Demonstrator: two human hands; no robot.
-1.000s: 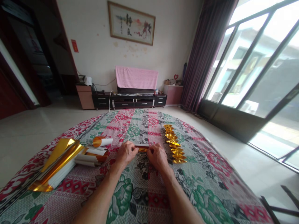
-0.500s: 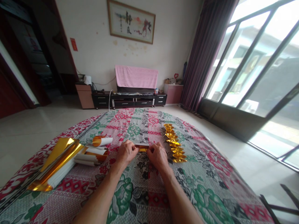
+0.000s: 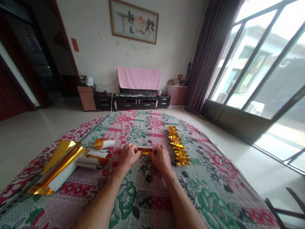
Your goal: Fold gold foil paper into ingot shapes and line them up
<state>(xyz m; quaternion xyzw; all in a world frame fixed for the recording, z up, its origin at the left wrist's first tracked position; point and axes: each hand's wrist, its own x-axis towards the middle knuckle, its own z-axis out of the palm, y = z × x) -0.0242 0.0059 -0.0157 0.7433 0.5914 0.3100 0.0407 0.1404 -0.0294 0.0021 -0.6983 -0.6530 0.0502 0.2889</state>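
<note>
Between my two hands lies a small strip of gold foil paper, its white back showing along the far edge. My left hand pinches the strip's left end, fingers closed. The right end is pinched by my right hand, its fingers curled and pressed together. Right of my hands, a row of folded gold foil ingots runs away from me. On the left lie rolled pieces of white-backed gold paper beside a larger stack of gold foil sheets.
A patterned cloth with red and green flowers covers the round table. Beyond it stands a low black cabinet with a pink towel over a screen. Dark bars of a chair or stand show at lower right.
</note>
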